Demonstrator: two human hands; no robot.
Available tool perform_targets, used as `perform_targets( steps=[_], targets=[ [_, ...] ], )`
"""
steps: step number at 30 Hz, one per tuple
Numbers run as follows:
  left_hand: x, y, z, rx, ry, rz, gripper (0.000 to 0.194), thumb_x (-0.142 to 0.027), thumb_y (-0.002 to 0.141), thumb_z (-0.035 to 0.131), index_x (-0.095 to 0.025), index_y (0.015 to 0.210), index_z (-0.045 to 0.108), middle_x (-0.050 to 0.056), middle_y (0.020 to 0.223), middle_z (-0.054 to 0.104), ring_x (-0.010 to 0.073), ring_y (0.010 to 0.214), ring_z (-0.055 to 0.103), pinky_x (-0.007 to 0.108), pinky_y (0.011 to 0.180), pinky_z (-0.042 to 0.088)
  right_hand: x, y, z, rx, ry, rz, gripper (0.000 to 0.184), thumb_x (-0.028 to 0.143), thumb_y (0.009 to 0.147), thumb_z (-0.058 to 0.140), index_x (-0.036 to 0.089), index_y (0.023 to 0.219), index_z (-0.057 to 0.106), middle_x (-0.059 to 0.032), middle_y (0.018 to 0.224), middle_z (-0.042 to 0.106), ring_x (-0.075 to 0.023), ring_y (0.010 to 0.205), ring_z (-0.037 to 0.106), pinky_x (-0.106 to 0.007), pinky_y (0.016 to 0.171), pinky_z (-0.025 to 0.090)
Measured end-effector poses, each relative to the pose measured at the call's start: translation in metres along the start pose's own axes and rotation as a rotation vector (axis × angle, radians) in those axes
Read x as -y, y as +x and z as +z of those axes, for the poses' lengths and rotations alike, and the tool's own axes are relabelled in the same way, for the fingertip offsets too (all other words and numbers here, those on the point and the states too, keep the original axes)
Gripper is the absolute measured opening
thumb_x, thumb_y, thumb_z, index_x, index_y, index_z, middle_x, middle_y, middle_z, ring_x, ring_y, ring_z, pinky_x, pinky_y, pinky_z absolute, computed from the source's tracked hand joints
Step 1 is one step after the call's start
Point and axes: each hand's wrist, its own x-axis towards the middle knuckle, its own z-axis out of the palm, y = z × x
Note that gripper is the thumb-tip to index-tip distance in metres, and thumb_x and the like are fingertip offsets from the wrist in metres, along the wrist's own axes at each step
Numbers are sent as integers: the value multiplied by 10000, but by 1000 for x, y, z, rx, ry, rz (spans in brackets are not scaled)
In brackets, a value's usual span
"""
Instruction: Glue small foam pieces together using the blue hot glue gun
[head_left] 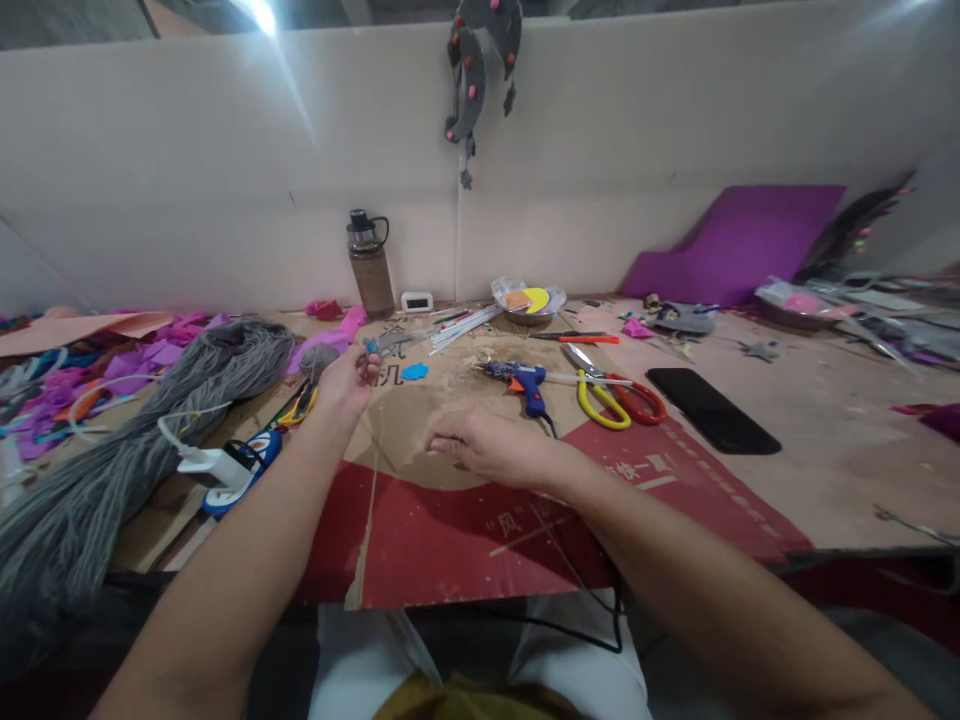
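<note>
My left hand (351, 378) is closed in a pinch above the cardboard, with a small blue piece (370, 346) at its fingertips. Just beyond those fingers is a flat grey piece (397, 343). A bright blue scalloped cutout (415, 371) lies on the cardboard between my hands. Lower and to the right, my right hand (480, 445) is also closed, fingertips pressed together; whatever they hold, if anything, is hidden. A blue hot glue gun (529, 385) with an orange trigger and a white glue stick lies just beyond it.
Scissors (600, 390) with yellow and red handles and a black phone (712, 410) lie to the right. Grey yarn (180, 400) and a plugged charger (217, 467) are at left. A bottle (372, 270) stands behind, near white sticks (465, 328) and a bowl (529, 312).
</note>
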Motion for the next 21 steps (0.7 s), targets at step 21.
perform_targets(
  steps=[21],
  targets=[
    [6,15,-7,17,22,87,158,-22,787,523,-127,670,537,-6,536,566,69,463,563,144,458,476,-1,-30,-81,451,158,181,397,511,904,514,194,1053,700,-51,987,713,-156,897,634,-267,808,462]
  ],
)
